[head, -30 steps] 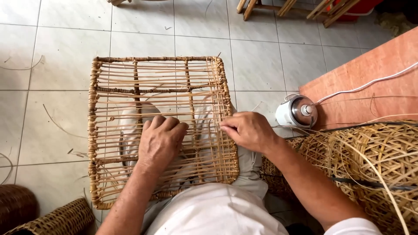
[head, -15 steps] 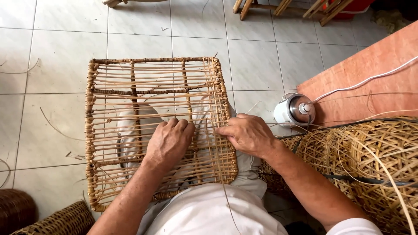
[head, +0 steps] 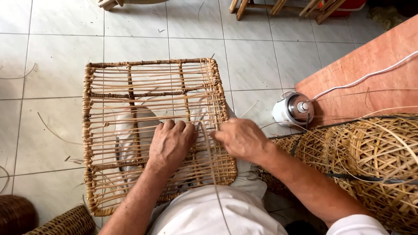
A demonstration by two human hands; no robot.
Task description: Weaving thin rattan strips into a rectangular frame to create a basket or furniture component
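The rattan frame [head: 152, 130] lies flat across the person's lap, over the tiled floor [head: 52, 52], far edge toward the room. Compared w/ 1 s ago, the left hand [head: 170, 143] has slid right along the strands and now sits nearly beside the right hand [head: 241, 139]; only a narrow gap is left between the 2. The frame itself has hardly moved. So the work has closed in on 1 spot, the lower right part of the weave, near the frame's right edge.

Left hand: palm down, fingers [head: 174, 126] curled over the strands, pressing them flat; holding nothing that I can make out. Right hand: fingers pinched narrow on a thin strand [head: 209, 165] that runs down from the gap toward the lap and off the bottom of view. Whether it's threaded under the weave there, can't tell.

Edges & room: the frame's right rail is just beside the right hand, so little weave left that way. Right of the lap a big woven basket [head: 370, 161] crowds the right forearm, touching or nearly so. Behind it a small round white appliance [head: 292, 109] stands on the floor, its cord [head: 370, 75] trailing over a reddish board [head: 374, 65]. Left side is much more open: bare tile w/ a few loose strands, 2 darker baskets at the bottom left corner [head: 48, 222], well apart. Wooden legs [head: 278, 6] at the far edge, well apart.
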